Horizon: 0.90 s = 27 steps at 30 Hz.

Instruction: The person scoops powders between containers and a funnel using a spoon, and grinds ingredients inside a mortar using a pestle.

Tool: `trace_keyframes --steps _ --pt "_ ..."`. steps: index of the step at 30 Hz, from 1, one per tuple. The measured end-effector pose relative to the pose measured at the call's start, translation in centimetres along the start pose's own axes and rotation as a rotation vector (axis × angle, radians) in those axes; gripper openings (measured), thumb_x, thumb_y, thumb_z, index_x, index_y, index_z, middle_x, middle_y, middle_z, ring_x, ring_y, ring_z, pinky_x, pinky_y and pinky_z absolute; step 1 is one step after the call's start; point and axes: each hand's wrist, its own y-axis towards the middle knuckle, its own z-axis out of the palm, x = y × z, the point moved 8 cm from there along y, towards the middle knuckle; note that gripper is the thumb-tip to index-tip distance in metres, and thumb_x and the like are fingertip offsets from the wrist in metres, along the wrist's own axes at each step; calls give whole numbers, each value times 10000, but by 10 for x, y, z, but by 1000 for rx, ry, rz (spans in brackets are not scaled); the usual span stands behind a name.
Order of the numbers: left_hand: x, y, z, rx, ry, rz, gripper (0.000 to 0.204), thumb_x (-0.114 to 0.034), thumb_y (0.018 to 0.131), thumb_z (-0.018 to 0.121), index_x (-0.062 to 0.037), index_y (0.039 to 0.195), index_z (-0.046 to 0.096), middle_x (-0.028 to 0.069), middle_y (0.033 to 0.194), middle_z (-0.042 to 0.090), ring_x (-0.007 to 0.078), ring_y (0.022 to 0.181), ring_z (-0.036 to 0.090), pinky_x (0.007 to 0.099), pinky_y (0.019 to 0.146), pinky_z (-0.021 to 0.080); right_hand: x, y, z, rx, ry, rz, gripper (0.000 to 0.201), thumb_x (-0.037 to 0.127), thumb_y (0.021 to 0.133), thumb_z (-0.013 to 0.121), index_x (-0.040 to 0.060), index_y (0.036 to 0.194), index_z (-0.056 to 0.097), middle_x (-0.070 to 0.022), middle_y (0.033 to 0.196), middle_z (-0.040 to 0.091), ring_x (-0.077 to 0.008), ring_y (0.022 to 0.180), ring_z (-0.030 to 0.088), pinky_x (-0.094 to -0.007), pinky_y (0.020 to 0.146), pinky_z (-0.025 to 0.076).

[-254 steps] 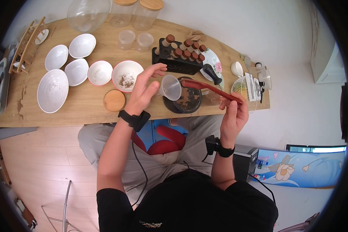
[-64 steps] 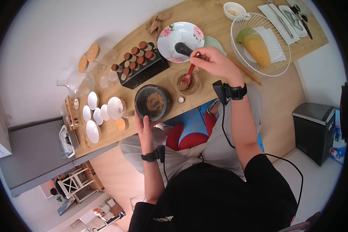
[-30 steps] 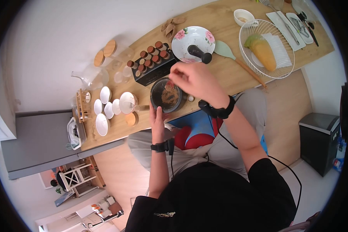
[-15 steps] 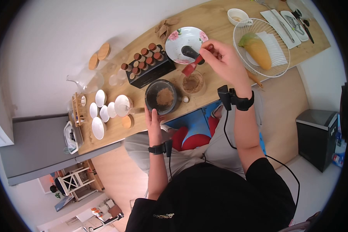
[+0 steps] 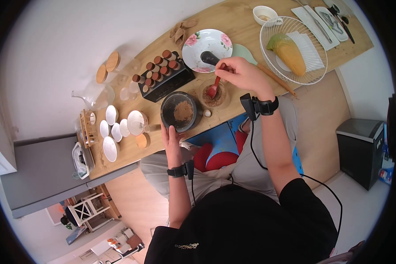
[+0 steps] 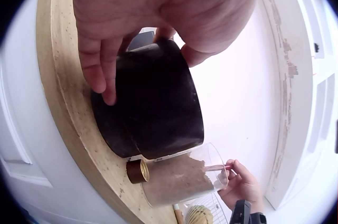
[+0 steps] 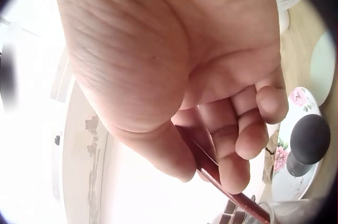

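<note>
A dark stone mortar with brown powder inside sits near the table's front edge. My left hand holds it from the side; in the left wrist view the thumb is at the rim and the fingers lie along the wall of the mortar. To its right stands a clear jar of brown powder. My right hand pinches the handle of a red spoon, whose bowl dips into the jar. The right wrist view shows thumb and fingers around the dark red spoon handle.
Behind the mortar stands a black rack of cork-topped tubes. A floral plate bears a black pestle. White bowls are at the left, a wire basket with a mango at the right. A small cap lies before the jar.
My right hand carried the spoon from over the mortar back to the jar and has lowered it inside. More powder lies in the mortar than two seconds ago. My left hand keeps its hold.
</note>
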Motion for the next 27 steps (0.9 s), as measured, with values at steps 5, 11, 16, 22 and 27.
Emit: trace_keyframes --steps 5,11,16,22,27 --pt "1 0 -1 -17 13 -6 585 -228 1026 479 -111 1538 220 50 1255 556 112 871 615 253 709 514 -13 2 0 19 84 42 171 137 938 615 -32 958 629 -5 766 615 -63 685 564 -216 641 455" --pt "7 4 -5 -2 8 -5 561 -223 1027 476 -150 1532 241 56 1240 573 152 870 650 287 718 520 -17 2 0 19 132 57 167 145 941 610 -20 955 632 0 760 612 -59 691 573 -211 648 455" --pt "7 4 -5 1 -3 -7 566 -223 1028 475 -150 1534 232 59 1234 574 156 869 651 288 707 523 -19 0 -4 16 178 88 162 157 944 607 -1 938 637 7 751 607 -56 690 571 -208 643 451" --pt "6 3 -4 0 10 -4 567 -226 1027 476 -143 1533 233 62 1231 572 156 871 649 297 706 526 -24 0 -8 -39 211 74 188 173 934 616 -13 932 639 -19 792 632 -75 682 580 -230 639 466" --pt "-2 -1 3 15 -19 -1 568 -207 1028 474 -99 1531 232 45 1246 559 111 898 614 258 706 518 -23 -2 -19 -77 221 54 161 188 952 606 32 943 640 22 800 614 -51 690 562 -213 629 456"
